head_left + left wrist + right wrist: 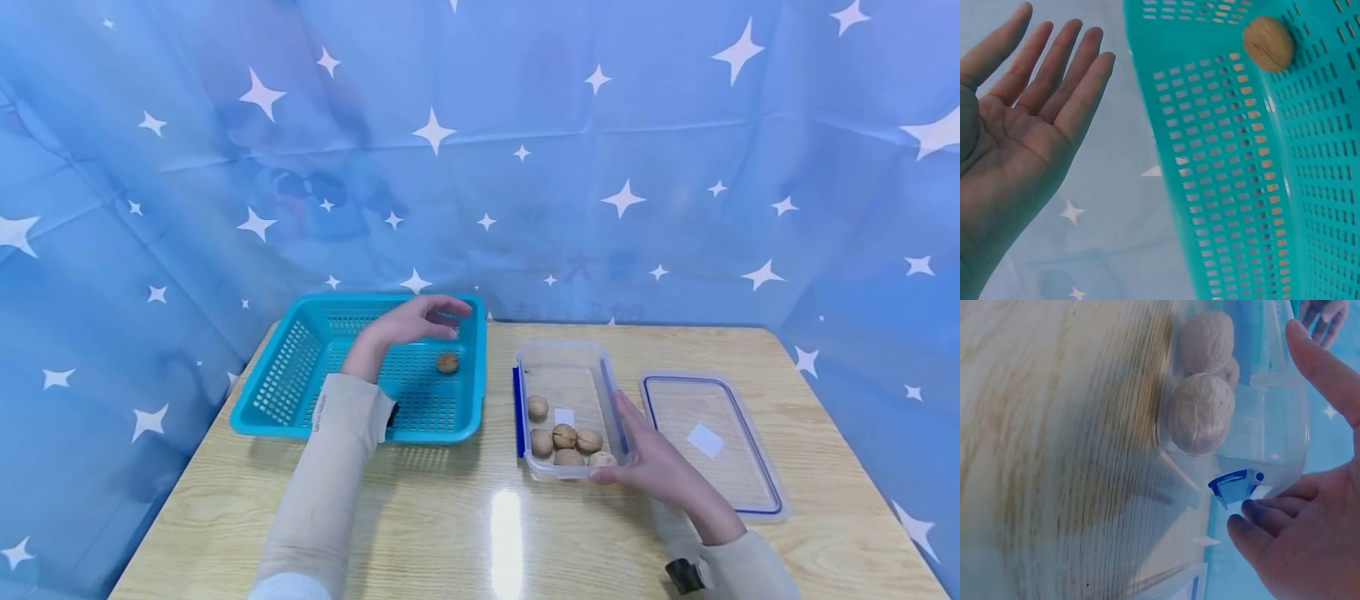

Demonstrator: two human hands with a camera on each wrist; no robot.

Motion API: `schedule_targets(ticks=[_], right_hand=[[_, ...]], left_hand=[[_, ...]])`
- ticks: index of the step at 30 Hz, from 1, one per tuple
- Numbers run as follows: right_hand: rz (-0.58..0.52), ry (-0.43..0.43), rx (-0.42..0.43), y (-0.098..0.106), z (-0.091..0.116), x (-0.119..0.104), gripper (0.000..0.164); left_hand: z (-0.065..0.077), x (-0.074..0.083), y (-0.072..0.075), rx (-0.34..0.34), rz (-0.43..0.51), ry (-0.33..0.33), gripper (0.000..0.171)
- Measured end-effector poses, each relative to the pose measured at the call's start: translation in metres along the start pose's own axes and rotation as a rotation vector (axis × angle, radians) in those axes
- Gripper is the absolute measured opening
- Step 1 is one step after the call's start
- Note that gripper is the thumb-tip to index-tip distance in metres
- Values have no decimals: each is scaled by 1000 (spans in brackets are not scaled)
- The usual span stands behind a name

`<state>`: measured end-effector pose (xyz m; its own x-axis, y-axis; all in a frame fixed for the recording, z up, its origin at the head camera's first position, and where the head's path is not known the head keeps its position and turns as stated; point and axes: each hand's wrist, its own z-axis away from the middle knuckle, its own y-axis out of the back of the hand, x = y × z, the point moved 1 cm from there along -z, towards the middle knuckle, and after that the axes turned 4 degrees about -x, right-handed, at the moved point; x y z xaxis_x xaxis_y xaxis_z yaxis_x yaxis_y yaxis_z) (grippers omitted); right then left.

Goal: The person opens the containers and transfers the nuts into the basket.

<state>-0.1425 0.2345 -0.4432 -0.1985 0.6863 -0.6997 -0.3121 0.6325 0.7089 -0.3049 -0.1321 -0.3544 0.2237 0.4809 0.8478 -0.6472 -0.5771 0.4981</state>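
My left hand [411, 322] hovers over the back right part of a turquoise plastic basket [480, 392], fingers loosely spread and holding nothing. One walnut [447, 362] lies in the basket below it. In the left wrist view the palm [1029, 131] is bare, beside the basket's rim and apart from the walnut [1269, 44]. My right hand [660, 467] holds a clear plastic container [543, 475] at its near right corner, thumb at the front and fingers along the right side. Several walnuts [564, 436] sit in its near half. The right wrist view shows walnuts [1201, 414] through the wall.
A clear lid [697, 400] with a blue seal lies flat right of the container. A blue locking flap [518, 412] hangs open on the container's left side. The wooden table [450, 533] meets a blue star-patterned curtain [525, 250] at the back.
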Motion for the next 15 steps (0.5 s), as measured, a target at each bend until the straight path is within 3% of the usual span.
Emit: schedule_targets(ticks=[8, 15], right_hand=[[0, 19, 0, 0, 0, -2, 125], [-4, 9, 0, 0, 1, -2, 126]], left_hand=[[11, 21, -10, 21, -6, -55, 44], [18, 38, -21, -3, 29, -126, 42]])
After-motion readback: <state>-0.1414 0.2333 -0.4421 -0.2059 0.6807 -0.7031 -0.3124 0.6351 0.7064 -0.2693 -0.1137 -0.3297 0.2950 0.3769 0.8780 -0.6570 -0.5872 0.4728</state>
